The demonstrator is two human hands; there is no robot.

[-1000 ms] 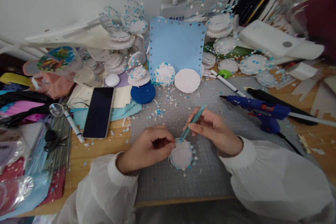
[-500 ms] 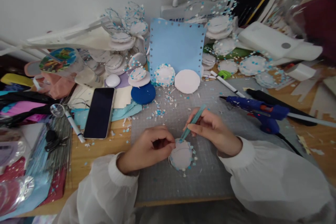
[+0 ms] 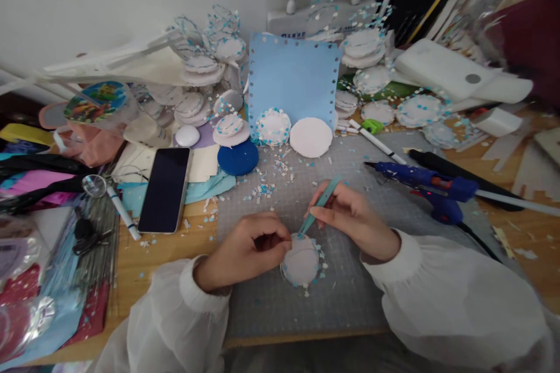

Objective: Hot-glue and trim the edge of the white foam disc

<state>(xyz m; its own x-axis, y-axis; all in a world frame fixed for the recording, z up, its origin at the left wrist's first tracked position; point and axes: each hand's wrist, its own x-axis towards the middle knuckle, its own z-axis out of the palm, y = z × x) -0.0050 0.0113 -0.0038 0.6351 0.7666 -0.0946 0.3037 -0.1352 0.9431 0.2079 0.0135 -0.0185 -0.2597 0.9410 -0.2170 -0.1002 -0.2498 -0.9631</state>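
A round white disc (image 3: 301, 263) lies on the grey cutting mat (image 3: 249, 317), its rim dotted with small blue and white paper bits. My left hand (image 3: 251, 249) is closed, thumb and fingertips pinched at the disc's upper left edge. Between the thumb and fingers of my right hand (image 3: 347, 214) is a pair of teal tweezers (image 3: 321, 203), slanting down to the left. Their tips meet the top rim of the disc, close to my left fingertips. What exactly the tips grip is too small to make out.
Loose paper bits (image 3: 265, 189) lie behind my hands. A blue hot glue gun (image 3: 431, 179) rests at the right, its cord running forward. A phone (image 3: 165, 189) lies left. Behind stand a light blue board (image 3: 294, 76), a plain white disc (image 3: 311, 137) and several decorated discs (image 3: 273, 126).
The tweezers and my right hand have shifted very slightly, tips still at the disc's top rim. My left hand keeps its pinch. The whole view has moved a little.
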